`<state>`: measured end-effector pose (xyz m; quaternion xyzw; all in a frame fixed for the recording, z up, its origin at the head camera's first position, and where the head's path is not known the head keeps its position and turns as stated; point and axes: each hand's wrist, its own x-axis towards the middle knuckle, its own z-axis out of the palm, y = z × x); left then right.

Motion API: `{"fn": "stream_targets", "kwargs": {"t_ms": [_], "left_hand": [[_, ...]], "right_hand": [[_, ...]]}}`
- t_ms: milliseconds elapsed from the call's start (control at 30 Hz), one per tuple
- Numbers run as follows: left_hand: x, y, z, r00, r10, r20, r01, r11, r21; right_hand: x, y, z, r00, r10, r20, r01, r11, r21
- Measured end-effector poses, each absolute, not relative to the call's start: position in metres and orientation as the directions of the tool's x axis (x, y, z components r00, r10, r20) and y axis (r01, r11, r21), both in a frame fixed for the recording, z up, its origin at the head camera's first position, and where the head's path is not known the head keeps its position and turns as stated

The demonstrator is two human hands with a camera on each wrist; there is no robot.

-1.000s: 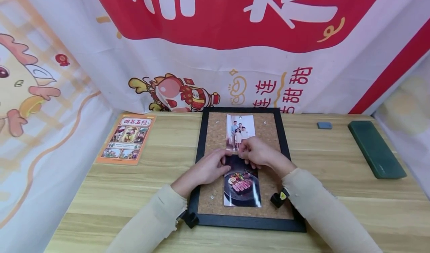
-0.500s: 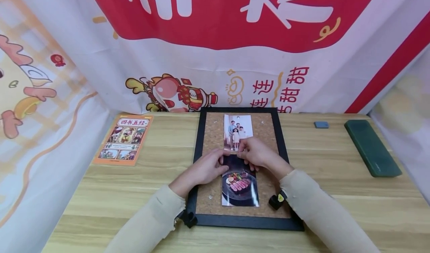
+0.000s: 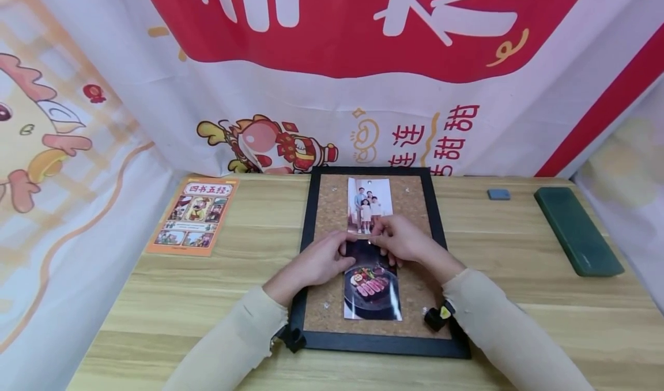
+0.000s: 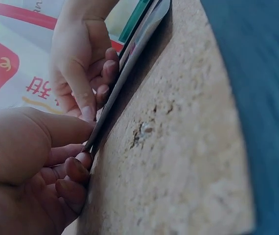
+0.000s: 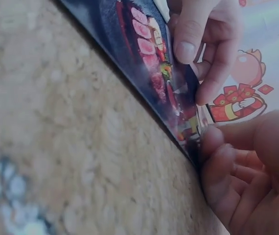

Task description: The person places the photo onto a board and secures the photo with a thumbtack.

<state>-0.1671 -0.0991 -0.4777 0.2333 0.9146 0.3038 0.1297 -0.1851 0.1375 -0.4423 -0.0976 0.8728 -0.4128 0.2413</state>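
A glossy photo of sliced steak (image 3: 371, 292) lies on a cork board (image 3: 324, 287) with a black frame, below a family photo (image 3: 369, 203). My left hand (image 3: 323, 259) pinches the steak photo's upper left edge; in the left wrist view the left thumb (image 4: 73, 128) lies over that edge, with the fingers curled below. Beside it, my right hand (image 3: 402, 238) has thumb and finger together at the steak photo's top, at a small shiny clear pushpin (image 3: 369, 241). The right hand's fingertips mostly hide this pin.
More clear pushpins, such as one at the lower left (image 3: 326, 305), stand in the cork. An orange comic-style booklet (image 3: 192, 217) lies left on the wooden table (image 3: 249, 229). A blue eraser-like block (image 3: 499, 194) and a dark green case (image 3: 578, 230) lie right.
My right hand and wrist have shifted slightly to the right and down, and the bright pin now shows at the fingertips. My left hand has kept its hold on the steak photo.
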Motion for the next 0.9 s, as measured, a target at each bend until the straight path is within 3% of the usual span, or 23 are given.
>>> {"fn": "stream_targets", "kwargs": {"t_ms": [167, 467, 600, 900], "left_hand": [[-0.171, -0.106, -0.491, -0.839, 0.543, -0.025, 0.419, 0.674, 0.608], [-0.152, -0.110, -0.425, -0.883, 0.463, -0.076, 0.300, 0.681, 0.668], [-0.153, -0.120, -0.418, -0.897, 0.443, 0.003, 0.328, 0.659, 0.677], [-0.150, -0.147, -0.405, -0.922, 0.323, 0.214, 0.381, 0.657, 0.650]], "right_hand": [[-0.179, 0.146, -0.437, -0.862, -0.424, -0.279, -0.051, 0.618, -0.784], [-0.165, 0.172, -0.422, -0.910, -0.403, -0.095, -0.204, 0.634, -0.746], [-0.159, 0.183, -0.415, -0.941, -0.339, -0.002, -0.249, 0.696, -0.674], [-0.141, 0.204, -0.401, -0.974, -0.207, 0.088, -0.220, 0.789, -0.574]]}}
